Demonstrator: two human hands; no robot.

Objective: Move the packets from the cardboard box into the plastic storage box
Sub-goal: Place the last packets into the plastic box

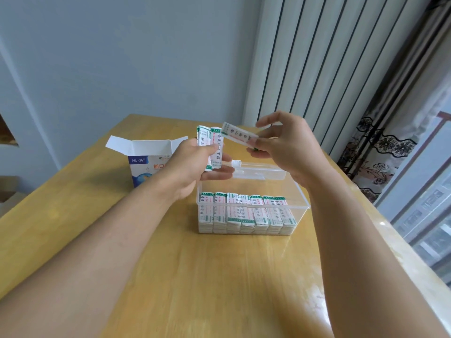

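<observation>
So, counting: seven stacks of packets (246,212) side by side in one clear box (302,206). One open cardboard box (146,154) at 10 o'clock of it. Two hands: left hand (195,164) holds a small bunch, can't count it, right hand (283,147) pinches one packet (238,134).

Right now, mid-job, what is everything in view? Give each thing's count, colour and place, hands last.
cardboard box: one, white and blue, flaps open, on the table behind the left hand.
plastic storage box: one, clear, centre of the table.
packets in the storage box: seven stacks in a row, white with green and red print.
table: one, light wood.
radiator: one, white, back wall.
curtain: one, patterned, right.
left hand: holds a bunch of packets.
right hand: pinches a single packet.
</observation>
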